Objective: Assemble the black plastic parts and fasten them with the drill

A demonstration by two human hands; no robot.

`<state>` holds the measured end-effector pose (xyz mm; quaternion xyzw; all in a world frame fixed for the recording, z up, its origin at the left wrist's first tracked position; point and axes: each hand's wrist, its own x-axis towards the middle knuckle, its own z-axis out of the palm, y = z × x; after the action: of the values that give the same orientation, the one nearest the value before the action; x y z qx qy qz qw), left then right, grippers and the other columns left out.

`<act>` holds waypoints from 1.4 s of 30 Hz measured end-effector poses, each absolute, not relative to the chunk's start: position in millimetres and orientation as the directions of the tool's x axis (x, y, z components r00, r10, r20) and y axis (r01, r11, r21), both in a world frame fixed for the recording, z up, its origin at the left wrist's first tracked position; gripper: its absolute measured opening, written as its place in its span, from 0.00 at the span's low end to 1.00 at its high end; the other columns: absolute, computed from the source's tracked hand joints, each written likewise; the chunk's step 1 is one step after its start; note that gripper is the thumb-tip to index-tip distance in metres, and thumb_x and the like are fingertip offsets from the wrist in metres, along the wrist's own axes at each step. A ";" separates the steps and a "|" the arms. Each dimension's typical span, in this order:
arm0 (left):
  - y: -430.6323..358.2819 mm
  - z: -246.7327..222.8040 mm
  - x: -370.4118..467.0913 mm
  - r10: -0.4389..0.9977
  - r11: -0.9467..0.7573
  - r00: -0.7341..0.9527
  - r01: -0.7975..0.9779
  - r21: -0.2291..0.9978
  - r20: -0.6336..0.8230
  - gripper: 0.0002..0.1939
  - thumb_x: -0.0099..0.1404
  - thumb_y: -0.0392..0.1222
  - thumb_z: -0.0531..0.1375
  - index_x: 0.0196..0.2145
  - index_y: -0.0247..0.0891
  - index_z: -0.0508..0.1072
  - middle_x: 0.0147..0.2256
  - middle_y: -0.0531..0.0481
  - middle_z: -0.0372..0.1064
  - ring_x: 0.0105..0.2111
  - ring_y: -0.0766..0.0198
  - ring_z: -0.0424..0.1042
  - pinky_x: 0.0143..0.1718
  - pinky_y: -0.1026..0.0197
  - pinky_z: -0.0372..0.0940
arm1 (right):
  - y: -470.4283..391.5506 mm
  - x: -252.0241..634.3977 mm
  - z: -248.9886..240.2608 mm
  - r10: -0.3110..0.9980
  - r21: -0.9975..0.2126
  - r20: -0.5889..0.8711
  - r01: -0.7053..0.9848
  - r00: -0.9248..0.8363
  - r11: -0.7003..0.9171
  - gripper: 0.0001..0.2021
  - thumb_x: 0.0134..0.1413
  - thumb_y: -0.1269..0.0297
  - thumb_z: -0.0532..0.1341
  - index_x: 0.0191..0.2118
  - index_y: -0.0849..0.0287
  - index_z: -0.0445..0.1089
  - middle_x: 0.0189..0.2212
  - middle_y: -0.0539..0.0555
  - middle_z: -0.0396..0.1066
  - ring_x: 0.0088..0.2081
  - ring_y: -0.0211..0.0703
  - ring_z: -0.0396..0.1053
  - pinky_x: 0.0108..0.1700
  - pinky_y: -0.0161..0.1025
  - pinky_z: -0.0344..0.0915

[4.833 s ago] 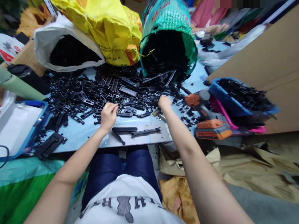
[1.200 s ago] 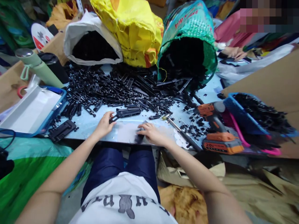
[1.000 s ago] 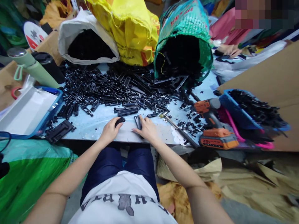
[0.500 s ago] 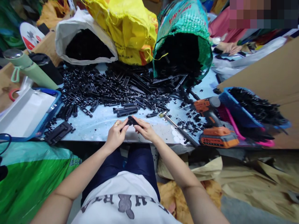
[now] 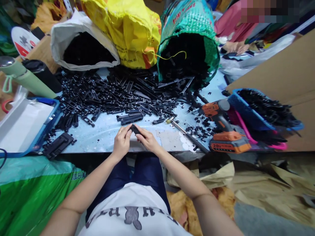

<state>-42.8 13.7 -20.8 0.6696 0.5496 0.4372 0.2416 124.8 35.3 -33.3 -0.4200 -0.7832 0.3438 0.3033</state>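
Observation:
A small black plastic part (image 5: 135,129) is held between my two hands over the front edge of the table. My left hand (image 5: 122,140) grips its left side with thumb and fingers. On its right side, my right hand (image 5: 147,139) pinches it; the fingers hide much of the part. Just beyond the hands lie a few long black plastic pieces (image 5: 131,118) side by side. Behind them spreads a big heap of similar black parts (image 5: 105,91). A hammer (image 5: 187,133) rests to the right of my right hand, its head toward the heap.
An orange cordless drill (image 5: 225,131) stands at the right, near a blue basket (image 5: 253,111) of black parts. At the back are a white sack (image 5: 81,19), a yellow sack (image 5: 128,32) and a green sack (image 5: 189,19). A co-worker's hand (image 5: 236,47) shows at upper right. At left stands a green bottle (image 5: 31,77).
The black part has turned between my fingers and now looks straighter, with both hands still on it. The whole view has shifted slightly.

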 end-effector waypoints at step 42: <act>40.7 -23.7 -33.0 0.810 -0.528 0.585 0.761 0.377 -0.048 0.31 0.54 0.64 0.57 0.49 0.42 0.65 0.44 0.44 0.64 0.45 0.51 0.63 0.44 0.52 0.57 | 21.5 200.3 -3.4 0.759 -0.058 -0.277 0.799 -0.589 0.598 0.19 0.62 0.47 0.46 0.41 0.57 0.65 0.32 0.56 0.73 0.32 0.43 0.71 0.27 0.34 0.49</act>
<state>-33.0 40.7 -23.7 0.8715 0.4507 0.0665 0.1817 200.3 21.5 -3.4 -0.4394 -0.8868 0.0884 -0.1125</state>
